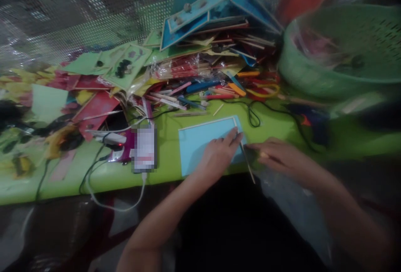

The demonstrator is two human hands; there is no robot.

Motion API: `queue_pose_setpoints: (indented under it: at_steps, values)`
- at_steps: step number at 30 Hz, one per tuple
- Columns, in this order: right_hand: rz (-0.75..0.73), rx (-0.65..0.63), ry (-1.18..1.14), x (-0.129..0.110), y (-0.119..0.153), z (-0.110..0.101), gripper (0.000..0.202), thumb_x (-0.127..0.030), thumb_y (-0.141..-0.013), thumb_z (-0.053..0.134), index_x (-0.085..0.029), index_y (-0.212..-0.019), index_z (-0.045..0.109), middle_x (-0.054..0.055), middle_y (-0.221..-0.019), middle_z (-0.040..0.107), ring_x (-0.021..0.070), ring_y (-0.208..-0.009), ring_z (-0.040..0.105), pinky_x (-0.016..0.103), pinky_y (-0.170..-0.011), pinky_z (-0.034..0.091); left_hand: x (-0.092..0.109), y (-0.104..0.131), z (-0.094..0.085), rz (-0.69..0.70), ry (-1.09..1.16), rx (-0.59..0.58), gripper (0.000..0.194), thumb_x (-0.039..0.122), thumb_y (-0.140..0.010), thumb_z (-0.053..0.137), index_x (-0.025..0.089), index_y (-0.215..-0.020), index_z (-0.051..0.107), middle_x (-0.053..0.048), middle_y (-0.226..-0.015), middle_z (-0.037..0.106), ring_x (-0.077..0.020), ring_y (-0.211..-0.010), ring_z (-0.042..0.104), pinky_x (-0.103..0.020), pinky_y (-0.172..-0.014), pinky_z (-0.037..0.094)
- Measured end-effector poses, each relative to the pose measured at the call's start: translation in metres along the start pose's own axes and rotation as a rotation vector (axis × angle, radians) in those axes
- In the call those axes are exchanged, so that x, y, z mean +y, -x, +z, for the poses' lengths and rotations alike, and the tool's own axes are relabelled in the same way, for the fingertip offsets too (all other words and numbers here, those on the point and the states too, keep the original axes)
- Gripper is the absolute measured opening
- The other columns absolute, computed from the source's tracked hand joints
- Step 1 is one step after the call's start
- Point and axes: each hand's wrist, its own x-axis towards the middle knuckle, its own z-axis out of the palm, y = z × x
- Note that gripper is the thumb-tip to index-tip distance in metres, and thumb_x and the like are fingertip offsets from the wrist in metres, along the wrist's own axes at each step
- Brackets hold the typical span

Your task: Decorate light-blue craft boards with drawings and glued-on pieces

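Note:
A sheet of light blue card (196,148) lies on the green tabletop near its front edge, with a pale strip along its top edge. My left hand (217,153) rests on the card, its fingertips together and pressing at the right side. Under those fingertips a thin wooden stick (248,163) runs down past the card's lower right corner and over the table edge. Close beside the stick, my right hand (278,155) is closed around a small dark-tipped, blade-like tool (251,146). Blur hides the tool's exact kind.
A phone (144,148) on a white cable lies left of the card. Glue guns (61,138) with cords are farther left. Behind are markers (203,86), scissors (266,90) and piled framed cards (188,17). A green basket (308,82) stands at the back right.

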Motion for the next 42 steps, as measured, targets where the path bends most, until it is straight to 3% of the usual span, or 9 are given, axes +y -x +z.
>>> queue_pose_setpoints:
  at_steps: [4, 10, 27, 30, 33, 36, 42]
  values:
    - [0.024, -0.018, -0.016, 0.002, 0.001, -0.003, 0.041, -0.049, -0.105, 0.048, -0.026, -0.128, 0.072, 0.009, -0.12, 0.075, 0.0277, -0.107, 0.068, 0.041, -0.091, 0.05, 0.0, 0.0, -0.001, -0.005, -0.003, 0.013, 0.06, 0.01, -0.102, 0.043, 0.023, -0.161, 0.037, -0.017, -0.169, 0.034, -0.0187, -0.097, 0.074, -0.034, -0.085, 0.061]
    - [0.04, -0.016, -0.033, 0.003, 0.0, -0.004, 0.044, -0.049, -0.104, 0.048, -0.027, -0.136, 0.07, 0.009, -0.12, 0.076, 0.0281, -0.108, 0.069, 0.04, -0.091, 0.051, 0.002, -0.001, 0.001, -0.007, -0.015, 0.015, 0.061, 0.01, -0.101, 0.045, 0.022, -0.16, 0.037, -0.018, -0.168, 0.035, -0.0182, -0.096, 0.074, -0.034, -0.084, 0.062]
    - [0.061, -0.004, -0.071, -0.002, 0.0, -0.005, 0.041, -0.05, -0.103, 0.05, -0.029, -0.13, 0.072, 0.008, -0.122, 0.076, 0.0293, -0.11, 0.069, 0.042, -0.093, 0.052, 0.005, -0.001, 0.006, -0.019, -0.016, 0.052, 0.057, 0.013, -0.103, 0.042, 0.021, -0.16, 0.038, -0.017, -0.168, 0.035, -0.0177, -0.097, 0.074, -0.033, -0.084, 0.061]
    - [0.094, 0.012, -0.134, -0.006, -0.001, -0.007, 0.039, -0.051, -0.103, 0.048, -0.027, -0.118, 0.076, 0.007, -0.11, 0.078, 0.0283, -0.104, 0.07, 0.041, -0.092, 0.052, 0.005, 0.0, 0.006, -0.017, -0.008, 0.053, 0.057, 0.013, -0.103, 0.043, 0.021, -0.159, 0.038, -0.018, -0.167, 0.036, -0.0176, -0.097, 0.074, -0.033, -0.084, 0.061]
    - [0.132, 0.077, -0.206, -0.007, -0.002, -0.01, 0.041, -0.052, -0.104, 0.047, -0.024, -0.097, 0.076, 0.006, -0.09, 0.075, 0.0263, -0.092, 0.07, 0.04, -0.089, 0.053, 0.006, 0.0, 0.009, -0.015, -0.01, 0.081, 0.06, 0.011, -0.102, 0.042, 0.018, -0.161, 0.035, -0.019, -0.167, 0.037, -0.0171, -0.096, 0.073, -0.032, -0.083, 0.061]
    - [0.135, 0.189, -0.27, -0.005, -0.006, -0.014, 0.046, -0.056, -0.102, 0.048, -0.023, -0.081, 0.071, 0.006, -0.085, 0.073, 0.0251, -0.085, 0.068, 0.04, -0.084, 0.053, 0.006, -0.001, 0.013, -0.043, -0.006, 0.102, 0.063, 0.009, -0.102, 0.042, 0.019, -0.163, 0.03, -0.018, -0.167, 0.037, -0.0158, -0.097, 0.072, -0.031, -0.083, 0.061]
    - [0.246, 0.442, -0.369, -0.004, -0.023, -0.022, 0.038, -0.059, -0.098, 0.055, -0.028, -0.092, 0.076, 0.008, -0.083, 0.074, 0.0259, -0.078, 0.067, 0.039, -0.071, 0.053, 0.008, -0.004, 0.014, -0.064, 0.019, 0.071, 0.054, 0.011, -0.104, 0.042, 0.02, -0.157, 0.042, -0.016, -0.165, 0.042, -0.0167, -0.098, 0.073, -0.03, -0.082, 0.06]
